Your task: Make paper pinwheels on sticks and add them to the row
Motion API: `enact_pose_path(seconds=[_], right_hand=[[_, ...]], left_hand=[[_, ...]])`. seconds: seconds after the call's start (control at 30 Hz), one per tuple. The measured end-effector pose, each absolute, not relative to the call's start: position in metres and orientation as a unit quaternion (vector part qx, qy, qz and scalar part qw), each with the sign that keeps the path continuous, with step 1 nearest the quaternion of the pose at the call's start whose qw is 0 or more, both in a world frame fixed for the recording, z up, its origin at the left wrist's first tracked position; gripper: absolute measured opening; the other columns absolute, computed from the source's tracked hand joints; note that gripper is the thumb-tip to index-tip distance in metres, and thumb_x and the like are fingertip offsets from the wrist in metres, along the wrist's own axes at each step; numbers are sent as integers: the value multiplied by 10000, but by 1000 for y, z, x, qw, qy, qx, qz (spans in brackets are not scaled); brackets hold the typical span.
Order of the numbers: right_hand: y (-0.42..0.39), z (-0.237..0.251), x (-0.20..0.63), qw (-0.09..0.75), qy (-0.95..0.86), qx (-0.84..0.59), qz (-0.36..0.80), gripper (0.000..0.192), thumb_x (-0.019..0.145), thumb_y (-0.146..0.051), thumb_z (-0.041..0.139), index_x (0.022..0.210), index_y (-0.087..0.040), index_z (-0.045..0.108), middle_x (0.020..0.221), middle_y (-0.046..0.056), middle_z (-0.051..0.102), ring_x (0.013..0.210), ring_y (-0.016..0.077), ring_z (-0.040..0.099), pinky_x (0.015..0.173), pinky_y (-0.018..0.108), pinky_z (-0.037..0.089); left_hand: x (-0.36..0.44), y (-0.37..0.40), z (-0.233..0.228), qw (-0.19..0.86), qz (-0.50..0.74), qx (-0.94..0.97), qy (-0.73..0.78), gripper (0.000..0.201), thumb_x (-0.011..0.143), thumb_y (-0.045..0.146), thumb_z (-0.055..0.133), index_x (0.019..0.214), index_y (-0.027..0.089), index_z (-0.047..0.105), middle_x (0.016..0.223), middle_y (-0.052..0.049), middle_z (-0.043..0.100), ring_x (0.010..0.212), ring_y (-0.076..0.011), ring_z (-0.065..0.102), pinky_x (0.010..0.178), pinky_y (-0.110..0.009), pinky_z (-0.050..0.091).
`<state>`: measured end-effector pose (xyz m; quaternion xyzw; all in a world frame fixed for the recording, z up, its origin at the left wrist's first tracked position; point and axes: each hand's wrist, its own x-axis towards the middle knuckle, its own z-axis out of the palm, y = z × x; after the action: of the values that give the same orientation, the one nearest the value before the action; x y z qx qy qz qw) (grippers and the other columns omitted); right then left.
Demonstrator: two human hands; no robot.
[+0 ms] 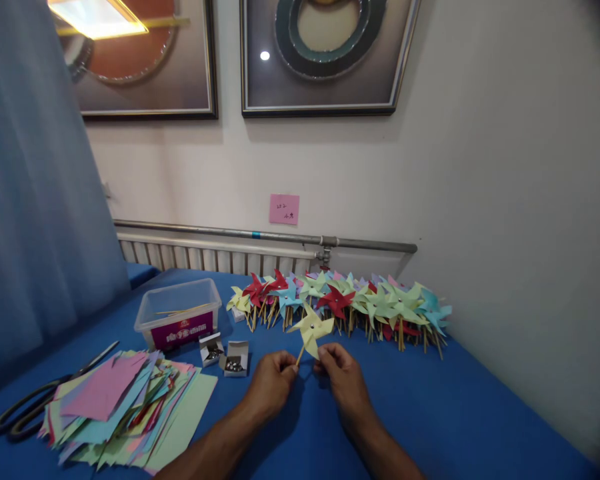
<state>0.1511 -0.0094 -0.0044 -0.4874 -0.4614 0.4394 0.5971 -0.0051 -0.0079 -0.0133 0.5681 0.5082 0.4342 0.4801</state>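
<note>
A yellow paper pinwheel (312,329) on a thin wooden stick stands between my two hands, above the blue table (450,407). My left hand (272,381) pinches the lower end of the stick. My right hand (341,372) touches the bottom edge of the pinwheel's paper with its fingertips. A long row of finished pinwheels (375,305) in red, green, blue and yellow lies just behind, along the wall.
A stack of coloured paper squares (125,407) lies at the front left, with black scissors (35,407) beside it. Two small open boxes of pins (226,353) sit near a clear plastic tub (179,319). A curtain hangs at the left.
</note>
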Motion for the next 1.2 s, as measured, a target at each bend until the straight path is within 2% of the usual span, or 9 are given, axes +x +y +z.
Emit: enact_pose_path(seconds=[0.13,0.23,0.4,0.5,0.6,0.87,1.2], right_hand=[[-16,-5,143,564,-501,-472,455,417,693,-606,769,687,-207,648,607,-2,632,566,152,561,515,253,395],[-15,-7,143,555,-498,-469,473,468,690,-660,757,694,-204,649,628,2,641,553,147,561,484,246,390],[-5,-8,156,628,-397,-481,466,547,710,-751,696,783,-210,664,679,12,662,550,144,578,491,252,418],[-1,-4,164,667,-356,-455,470,502,688,-705,750,747,-215,659,711,7,663,599,149,606,578,276,486],[-2,0,166,674,-353,-444,473,446,664,-632,804,699,-218,641,678,-10,641,612,152,607,619,283,501],[-6,-6,156,625,-385,-467,493,452,650,-620,804,668,-218,599,605,-18,610,529,136,557,481,240,365],[-10,-16,145,570,-441,-455,523,462,651,-616,819,682,-198,625,610,-17,627,519,118,531,499,243,395]], left_hand=[[-3,-10,-13,501,431,567,491,233,727,389,648,725,159,606,522,58,460,486,-94,362,507,-253,231],[-2,-10,-11,508,435,560,489,193,719,352,626,716,162,594,533,47,486,488,-99,400,508,-252,246],[-5,-7,-11,510,435,551,498,127,739,290,595,717,165,586,575,36,515,497,-100,435,520,-249,279],[-6,-7,-13,498,424,565,504,118,766,275,593,721,166,596,556,46,487,496,-98,413,521,-248,260],[-6,-8,-14,491,412,579,504,119,781,272,600,731,164,608,542,53,461,498,-97,384,522,-248,250],[-8,-7,-15,488,412,586,499,172,786,324,634,740,161,605,552,59,448,505,-89,354,515,-247,234],[-7,-9,-13,474,412,591,506,192,772,346,628,760,155,620,563,52,477,521,-100,383,520,-246,266]])
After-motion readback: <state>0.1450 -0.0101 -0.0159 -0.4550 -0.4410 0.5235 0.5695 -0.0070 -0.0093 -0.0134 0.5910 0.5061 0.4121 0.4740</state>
